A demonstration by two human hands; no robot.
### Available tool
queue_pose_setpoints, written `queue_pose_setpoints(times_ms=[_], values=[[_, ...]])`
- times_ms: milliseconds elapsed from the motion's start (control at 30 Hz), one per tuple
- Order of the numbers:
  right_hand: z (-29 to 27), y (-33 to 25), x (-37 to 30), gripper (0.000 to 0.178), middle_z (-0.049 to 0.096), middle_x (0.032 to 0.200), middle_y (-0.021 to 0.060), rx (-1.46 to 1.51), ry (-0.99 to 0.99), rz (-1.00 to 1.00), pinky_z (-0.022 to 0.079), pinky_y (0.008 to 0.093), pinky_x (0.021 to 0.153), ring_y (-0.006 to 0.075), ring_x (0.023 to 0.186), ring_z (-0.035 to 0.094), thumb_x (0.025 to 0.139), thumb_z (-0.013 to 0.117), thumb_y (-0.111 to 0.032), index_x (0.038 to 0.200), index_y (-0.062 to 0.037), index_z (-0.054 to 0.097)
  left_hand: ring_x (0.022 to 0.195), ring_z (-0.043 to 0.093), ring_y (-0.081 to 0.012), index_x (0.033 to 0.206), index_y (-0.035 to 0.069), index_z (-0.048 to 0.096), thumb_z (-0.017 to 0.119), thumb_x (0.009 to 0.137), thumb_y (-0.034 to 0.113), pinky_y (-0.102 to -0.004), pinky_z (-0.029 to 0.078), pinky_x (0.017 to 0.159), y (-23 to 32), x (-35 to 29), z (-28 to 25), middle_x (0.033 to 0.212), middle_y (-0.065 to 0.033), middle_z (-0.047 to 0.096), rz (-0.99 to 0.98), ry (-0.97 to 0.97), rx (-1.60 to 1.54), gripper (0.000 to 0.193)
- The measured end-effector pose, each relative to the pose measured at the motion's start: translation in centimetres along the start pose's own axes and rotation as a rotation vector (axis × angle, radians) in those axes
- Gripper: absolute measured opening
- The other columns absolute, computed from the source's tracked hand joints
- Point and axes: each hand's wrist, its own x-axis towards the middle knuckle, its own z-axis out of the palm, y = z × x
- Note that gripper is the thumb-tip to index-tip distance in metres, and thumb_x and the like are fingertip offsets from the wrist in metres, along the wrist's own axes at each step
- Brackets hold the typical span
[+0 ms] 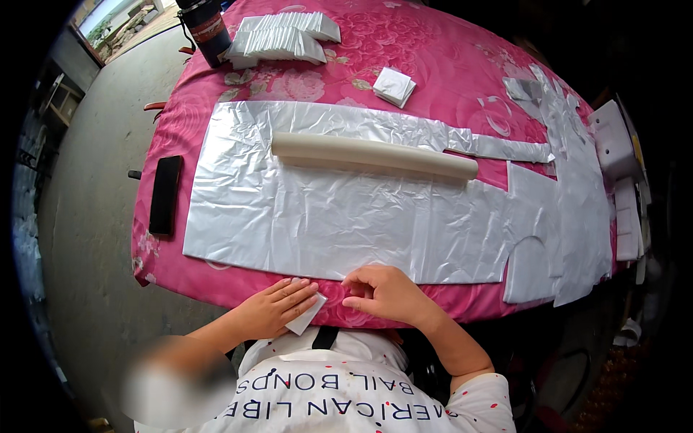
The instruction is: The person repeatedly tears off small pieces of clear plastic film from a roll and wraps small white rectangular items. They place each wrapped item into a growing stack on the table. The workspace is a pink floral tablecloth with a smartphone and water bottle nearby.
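My left hand point(280, 306) lies flat with fingers stretched out at the table's near edge, pressing on a small folded white plastic piece point(310, 315) that sticks out beside the fingers. To its right, my right hand point(386, 292) is bent with curled fingers, the thumb apart from them and nothing visible between. Its fingertips are just at the near edge of a large, wrinkled white plastic sheet point(346, 231) spread over the table. Across that sheet rests a long, pale cardboard tube point(375, 155).
A pink floral cloth point(433, 50) covers the table. Stacks of folded white plastic point(281, 40) and a dark bottle point(206, 32) stand far left; a small folded stack point(394, 86) lies mid-back. A black phone point(166, 195) is at left, loose plastic sheets point(577, 209) at right.
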Motion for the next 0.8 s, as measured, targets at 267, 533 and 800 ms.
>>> queue_pose_setpoints(times_ms=[267,533,800], values=[[1.0,-2.2,3.1,0.036,0.061,0.093,0.0079,0.166,0.008,-0.254,0.044,0.0319,0.078,0.0209,0.087,0.056,0.068,0.076,-0.019,0.098,-0.0047,0.063,0.136,0.015,-0.0367,0.140,0.003,0.026,0.042,0.093,0.021,-0.0454,0.021,0.107,2.2,1.2,-0.9,0.150,-0.0175,-0.007,-0.087,0.622,-1.123,0.053],[-5.7,-0.6,10.2,0.014,0.051,0.068,0.0057,-0.058,0.645,-0.331,0.042,0.0268,0.057,0.0146,0.060,0.049,0.074,0.071,-0.007,0.076,-0.0025,0.058,0.134,0.024,-0.0256,0.139,0.008,0.028,0.049,0.084,0.004,-0.0380,0.029,0.103,0.5,1.8,-0.7,0.150,-0.0155,0.001,-0.308,0.967,-1.020,0.059],[-20.1,6.9,21.7,0.015,0.058,0.074,0.0042,-1.104,0.977,-0.302,0.049,0.0351,0.065,0.0230,0.075,0.059,0.065,0.066,-0.006,0.079,-0.0127,0.066,0.125,0.037,-0.0368,0.131,0.004,0.036,0.060,0.074,0.001,-0.0423,0.036,0.099,1.4,1.8,-2.0,0.145,-0.0254,0.013,-0.353,0.899,-0.530,0.061]])
